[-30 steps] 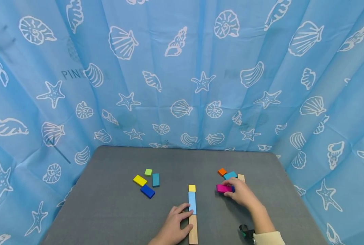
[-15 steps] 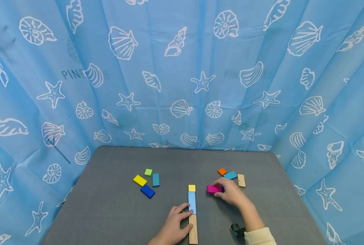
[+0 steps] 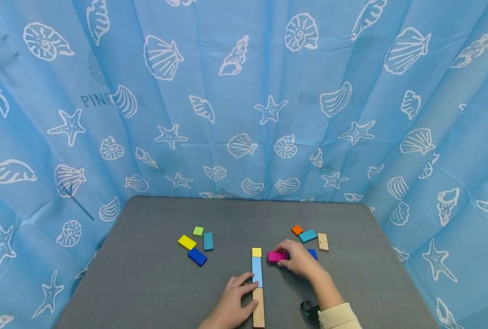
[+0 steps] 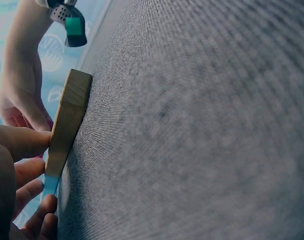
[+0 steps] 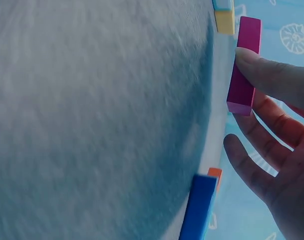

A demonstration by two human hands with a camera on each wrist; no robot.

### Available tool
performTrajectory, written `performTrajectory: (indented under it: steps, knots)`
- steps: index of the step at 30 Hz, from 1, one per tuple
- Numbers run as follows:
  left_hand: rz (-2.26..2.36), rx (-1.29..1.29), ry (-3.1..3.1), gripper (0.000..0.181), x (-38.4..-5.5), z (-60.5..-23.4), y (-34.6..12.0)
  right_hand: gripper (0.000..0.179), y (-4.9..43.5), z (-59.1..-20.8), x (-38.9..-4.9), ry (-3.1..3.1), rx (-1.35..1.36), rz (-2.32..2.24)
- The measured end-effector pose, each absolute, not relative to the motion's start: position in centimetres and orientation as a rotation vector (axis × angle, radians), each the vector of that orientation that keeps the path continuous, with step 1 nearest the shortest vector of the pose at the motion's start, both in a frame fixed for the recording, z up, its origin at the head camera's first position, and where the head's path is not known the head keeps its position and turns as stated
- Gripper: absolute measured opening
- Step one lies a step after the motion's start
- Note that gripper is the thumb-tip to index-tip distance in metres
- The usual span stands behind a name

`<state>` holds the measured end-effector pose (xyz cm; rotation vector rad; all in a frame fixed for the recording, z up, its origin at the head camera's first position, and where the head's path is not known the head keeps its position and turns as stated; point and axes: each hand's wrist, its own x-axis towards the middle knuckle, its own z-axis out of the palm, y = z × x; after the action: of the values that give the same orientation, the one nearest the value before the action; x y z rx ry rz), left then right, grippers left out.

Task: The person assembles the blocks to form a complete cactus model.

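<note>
My right hand (image 3: 301, 261) pinches a magenta block (image 3: 275, 257) between thumb and fingers, just right of a straight row of blocks. The right wrist view shows the thumb across the near side of this magenta block (image 5: 244, 75), held raised over the table. In the row, a small yellow block (image 3: 256, 252) is farthest, then a light blue block (image 3: 256, 267), then a long wooden block (image 3: 258, 310) nearest. My left hand (image 3: 232, 305) rests along the row's left side, fingertips on the light blue block. Its thumb touches the wooden block (image 4: 69, 115).
Left on the grey table (image 3: 145, 292) lie lime (image 3: 198, 231), yellow (image 3: 187, 242), teal (image 3: 208, 241) and dark blue (image 3: 197, 257) blocks. Orange (image 3: 297, 230), turquoise (image 3: 307, 236), plain wooden (image 3: 323, 242) and blue (image 3: 312, 253) ones lie right. A shell-patterned curtain (image 3: 244, 114) hangs behind.
My right hand has carried the magenta block leftward, close to the row, uncovering the wooden and blue blocks on the right. The left hand has stayed in place.
</note>
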<state>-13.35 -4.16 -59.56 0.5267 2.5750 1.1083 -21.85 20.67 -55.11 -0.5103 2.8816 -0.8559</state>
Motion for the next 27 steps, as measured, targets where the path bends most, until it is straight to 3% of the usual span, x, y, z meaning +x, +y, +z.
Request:
performTrajectory:
  steps: [20,27]
  knots:
    - [1.145,0.546,2.566,0.045,-13.4,-60.0,-4.4,0.027,18.8,-55.8,-21.6,2.797,-0.572,-0.741]
    - [1.143,0.517,2.564,0.045,-13.5,-60.1,-4.3,0.035,19.2,-55.4,-21.9,2.747,-0.572,-0.795]
